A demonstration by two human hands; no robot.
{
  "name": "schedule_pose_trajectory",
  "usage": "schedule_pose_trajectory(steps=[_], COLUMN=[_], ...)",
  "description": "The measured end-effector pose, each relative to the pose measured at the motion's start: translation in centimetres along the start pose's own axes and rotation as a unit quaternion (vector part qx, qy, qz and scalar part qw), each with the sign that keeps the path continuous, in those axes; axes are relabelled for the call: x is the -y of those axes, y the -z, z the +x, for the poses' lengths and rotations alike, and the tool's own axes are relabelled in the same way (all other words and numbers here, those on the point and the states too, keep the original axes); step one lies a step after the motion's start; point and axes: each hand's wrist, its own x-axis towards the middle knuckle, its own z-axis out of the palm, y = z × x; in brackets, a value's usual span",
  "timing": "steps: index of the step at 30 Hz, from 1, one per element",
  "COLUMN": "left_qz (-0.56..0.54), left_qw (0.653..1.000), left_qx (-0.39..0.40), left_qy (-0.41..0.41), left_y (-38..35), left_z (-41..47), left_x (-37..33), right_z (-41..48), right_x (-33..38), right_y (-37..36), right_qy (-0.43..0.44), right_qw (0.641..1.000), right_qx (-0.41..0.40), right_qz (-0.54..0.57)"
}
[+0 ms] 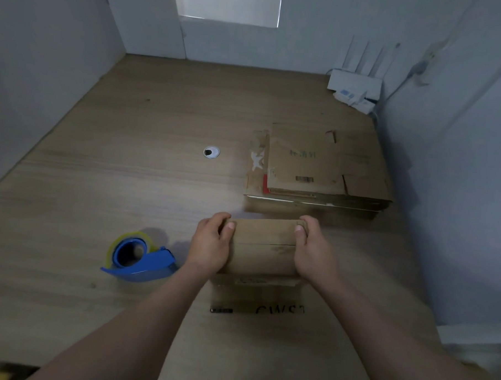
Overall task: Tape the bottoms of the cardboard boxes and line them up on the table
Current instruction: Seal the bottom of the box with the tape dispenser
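Observation:
A small cardboard box (264, 249) stands on the wooden table (114, 184) in front of me, its two folded flaps meeting in a seam across the top. My left hand (211, 242) grips the box's left side with the thumb on top. My right hand (312, 250) grips the right side the same way. A blue tape dispenser (138, 256) with a roll of clear tape lies on the table to the left of the box, apart from both hands. A stack of flattened cardboard boxes (319, 170) lies behind the box, at the right.
A white router (354, 88) with antennas and cables sits in the far right corner. A round cable grommet (211, 152) is set in the tabletop's middle. Grey partition walls (48, 51) close in the table on the left, back and right.

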Motion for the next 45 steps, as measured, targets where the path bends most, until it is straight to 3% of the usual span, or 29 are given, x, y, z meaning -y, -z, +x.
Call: schedule_pose_trajectory(steps=[11, 21, 27, 32, 36, 45], left_qz=[0.023, -0.131, 0.067, 0.193, 0.237, 0.387], left_qw=[1.000, 0.991, 0.986, 0.980, 0.971, 0.917], left_qx=[0.000, -0.016, -0.147, -0.053, 0.007, 0.068], left_qy=[-0.010, 0.016, -0.045, -0.005, -0.037, -0.073], left_y=[-0.1, 1.2, 6.6, 9.5, 10.0, 10.1], left_z=[-0.2, -1.0, -1.9, -1.2, -0.7, -0.8], left_x=[0.6, 1.3, 9.1, 14.6, 14.4, 16.1], right_z=[0.6, 0.2, 0.2, 0.1, 0.0, 0.0], right_x=[-0.7, -0.6, -0.2, 0.4, 0.8, 0.4], right_y=[-0.5, -0.5, -0.9, -0.6, -0.3, -0.6], right_qy=[0.001, 0.003, -0.016, -0.037, -0.047, -0.037], right_qw=[1.000, 0.998, 0.998, 0.998, 0.997, 0.996], right_qx=[0.011, -0.038, -0.055, -0.046, -0.044, -0.063], right_qz=[-0.001, 0.048, 0.030, -0.006, -0.031, -0.045])
